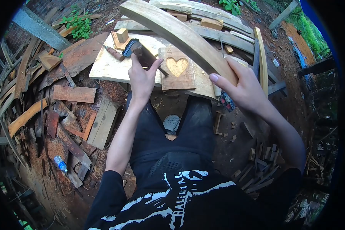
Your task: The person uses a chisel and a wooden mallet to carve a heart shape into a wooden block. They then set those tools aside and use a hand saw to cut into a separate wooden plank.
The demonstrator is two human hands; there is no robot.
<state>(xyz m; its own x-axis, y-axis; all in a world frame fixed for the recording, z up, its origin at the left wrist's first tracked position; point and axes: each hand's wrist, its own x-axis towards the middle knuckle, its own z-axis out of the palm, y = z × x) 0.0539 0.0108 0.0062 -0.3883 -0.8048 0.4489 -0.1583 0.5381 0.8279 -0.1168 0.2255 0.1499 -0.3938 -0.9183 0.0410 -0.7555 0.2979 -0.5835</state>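
Note:
My left hand [142, 78] is closed around a dark chisel [146, 56], its narrow end slanting down to the left edge of a wooden board [188, 80]. A heart shape [177, 67] is carved into this board, with its inside paler than the face around it. My right hand [243, 82] grips the lower end of a thick wooden bar [180, 34]. The bar slants up and to the left, over the far side of the work table [107, 69], and overlaps the board's upper right in this view.
A wooden-handled tool [114, 53], a small wood block [122, 35] and a dark blue item [128, 46] lie at the table's left. Planks [230, 38] are stacked beyond it. Scrap wood [74, 94] and a plastic bottle [60, 163] litter the ground leftward; offcuts [262, 165] lie right.

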